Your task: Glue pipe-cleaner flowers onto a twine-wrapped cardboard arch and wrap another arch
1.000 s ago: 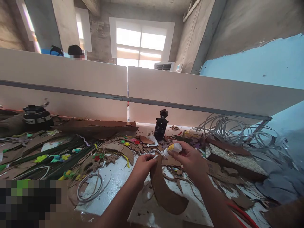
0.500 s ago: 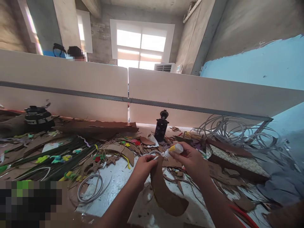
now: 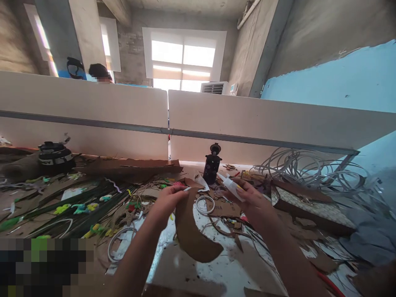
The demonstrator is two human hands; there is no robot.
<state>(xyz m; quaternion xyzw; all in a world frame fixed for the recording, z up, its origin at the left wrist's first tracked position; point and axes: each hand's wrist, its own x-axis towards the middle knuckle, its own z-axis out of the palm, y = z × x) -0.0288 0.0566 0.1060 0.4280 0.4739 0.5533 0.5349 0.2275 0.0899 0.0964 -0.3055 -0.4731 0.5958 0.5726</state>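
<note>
My left hand (image 3: 168, 204) is closed on the upper end of a curved brown cardboard strip (image 3: 192, 235), which hangs below the fingers over the white tabletop. A small white piece pokes out at those fingertips; its kind is unclear. In my right hand (image 3: 247, 196) is a white squeeze bottle (image 3: 230, 185) with some yellow on it, its pointed nozzle up and to the left, apart from the cardboard. Between the hands, farther back, a ring of pale tubing (image 3: 205, 205) lies beside a printed cardboard piece (image 3: 225, 208).
A black bottle (image 3: 212, 168) stands behind the hands near the white partition (image 3: 262, 119). Coiled clear tubing (image 3: 297, 173) and a patterned bag (image 3: 309, 208) are on the right. Green stems with knitted flowers (image 3: 77, 208) lie left. Beyond the partition, a person's head shows.
My left hand has moved left with the cardboard strip. My right hand has swung the squeeze bottle from nozzle-down at the strip's top to nozzle-up, apart from it.
</note>
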